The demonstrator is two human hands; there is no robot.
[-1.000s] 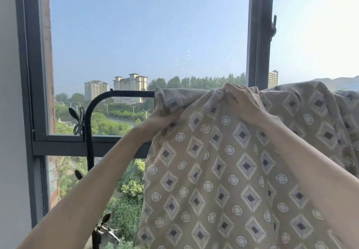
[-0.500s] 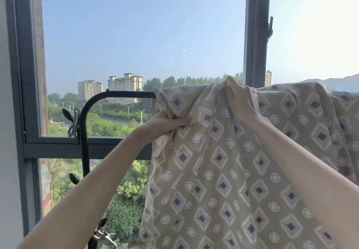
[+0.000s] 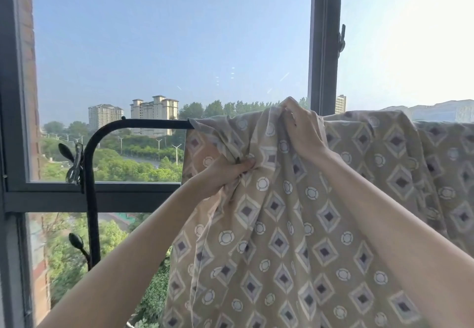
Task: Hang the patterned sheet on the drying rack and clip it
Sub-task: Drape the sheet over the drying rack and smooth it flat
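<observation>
Ahead of you the window (image 3: pixel 324 40) fills the view, its dark frame crossing behind everything else. In front of it your patterned sheet (image 3: pixel 282 238) is draped over the top bar of the drying rack (image 3: pixel 143 124) and hangs down toward you past the bottom of the view. It is tan cloth printed with rows of pale diamonds with dark purple centres, and small white rings between them. The cloth lies in loose folds and is bunched where you hold it. Its left edge falls just right of the rack's curved corner, leaving that end of the black bar bare.

Your right hand (image 3: pixel 302 130) is up at the bar line, fingers curled over a gathered ridge of the sheet and gripping it. Your left hand (image 3: pixel 223 176) is lower and to the left, below the bar, clenched around a bunch of the fabric near the left edge.

A metal clip (image 3: pixel 75 163) is clamped on the rack's upright post, well apart from the sheet. Two dark knobs (image 3: pixel 65 151) stick out from the same post, one just above the clip and one lower down.
</observation>
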